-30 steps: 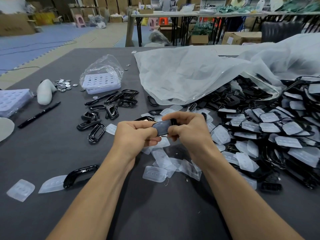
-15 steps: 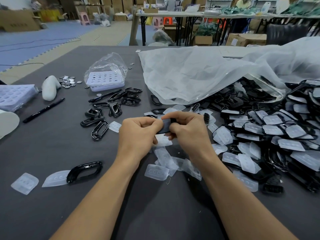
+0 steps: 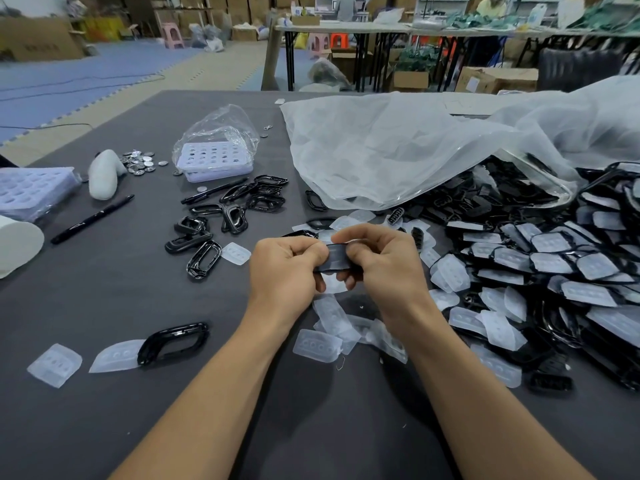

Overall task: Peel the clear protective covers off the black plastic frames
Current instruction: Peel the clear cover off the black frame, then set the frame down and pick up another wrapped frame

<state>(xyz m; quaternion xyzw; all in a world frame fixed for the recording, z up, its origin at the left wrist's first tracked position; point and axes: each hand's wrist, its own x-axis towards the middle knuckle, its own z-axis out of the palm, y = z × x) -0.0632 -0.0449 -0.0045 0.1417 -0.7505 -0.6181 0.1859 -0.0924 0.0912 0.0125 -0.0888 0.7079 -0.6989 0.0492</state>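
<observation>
Crosswise, frame (image 3: 334, 258) (long axis left-right)

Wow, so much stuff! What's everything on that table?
table: one, dark grey, under everything.
held frame: one, black, between both hands.
bare frames: about ten, glossy black, left of the hands.
lone frame: one, black, near left, partly on a clear cover.
loose covers: many, clear, below the hands.
covered frames: big pile, black under clear covers, right.
big bag: one, clear, far right, over the pile.
pens: two, black, left.
trays: two, pale, far left.
silver discs: small heap, far left.
left hand: one, grips the held frame.
right hand: one, grips it too.
</observation>
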